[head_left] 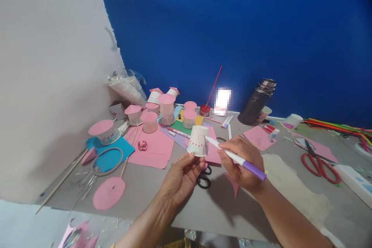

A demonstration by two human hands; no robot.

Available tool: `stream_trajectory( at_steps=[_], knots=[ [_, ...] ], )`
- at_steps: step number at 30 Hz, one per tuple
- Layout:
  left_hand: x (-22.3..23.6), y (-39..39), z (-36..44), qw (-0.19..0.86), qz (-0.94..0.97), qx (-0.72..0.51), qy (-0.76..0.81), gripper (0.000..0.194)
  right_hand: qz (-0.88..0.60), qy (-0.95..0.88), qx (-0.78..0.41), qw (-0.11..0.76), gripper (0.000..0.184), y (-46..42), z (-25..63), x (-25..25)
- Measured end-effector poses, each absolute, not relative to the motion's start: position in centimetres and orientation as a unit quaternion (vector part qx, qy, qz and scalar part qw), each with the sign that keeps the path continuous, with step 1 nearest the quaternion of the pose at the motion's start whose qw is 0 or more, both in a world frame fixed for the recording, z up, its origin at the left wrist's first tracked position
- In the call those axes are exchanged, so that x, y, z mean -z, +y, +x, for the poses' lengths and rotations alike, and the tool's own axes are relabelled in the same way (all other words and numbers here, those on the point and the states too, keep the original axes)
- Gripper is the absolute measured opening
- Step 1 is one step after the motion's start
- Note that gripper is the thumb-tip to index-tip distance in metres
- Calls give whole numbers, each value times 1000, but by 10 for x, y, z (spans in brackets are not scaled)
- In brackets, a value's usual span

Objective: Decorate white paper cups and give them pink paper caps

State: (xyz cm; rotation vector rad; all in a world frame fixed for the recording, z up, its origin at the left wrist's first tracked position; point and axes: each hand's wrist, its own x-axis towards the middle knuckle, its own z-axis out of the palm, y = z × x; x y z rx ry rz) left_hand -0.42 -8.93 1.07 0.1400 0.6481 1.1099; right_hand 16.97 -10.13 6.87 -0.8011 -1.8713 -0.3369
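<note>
My left hand grips an upside-down white paper cup by its rim, above the table. Green strokes run along the lower part of the cup, with red marks over them and a thin outlined shape near the top. In my right hand is a white marker with a purple end. Its tip is at the right side of the cup; whether it touches cannot be made out. Below the cup lie black-handled scissors, partly hidden by my left hand.
Several decorated cups with pink paper tops stand at the back left, near stacked paper cups. Pink paper sheets lie in front. A dark flask leans at the back right. Red-handled scissors lie on the right.
</note>
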Motion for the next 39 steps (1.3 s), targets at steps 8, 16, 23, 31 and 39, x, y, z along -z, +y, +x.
stream_trajectory(
  at_steps=[8,16,23,31,39],
  knots=[
    [-8,-89,-5,797,65,-519,300,10,-333,-782,140,508,11,-102,169,-68],
    [-12,-90,-5,798,75,-514,305,16,-320,-793,117,505,12,-103,170,-67],
    [-10,-90,-5,805,71,-510,296,13,-295,-805,102,505,15,-102,167,-64],
    [-11,-91,-4,803,68,-511,299,14,-284,-807,104,507,16,-100,165,-63],
    [-10,-90,-5,798,61,-514,309,14,-316,-787,117,517,12,-102,169,-67]
  ],
)
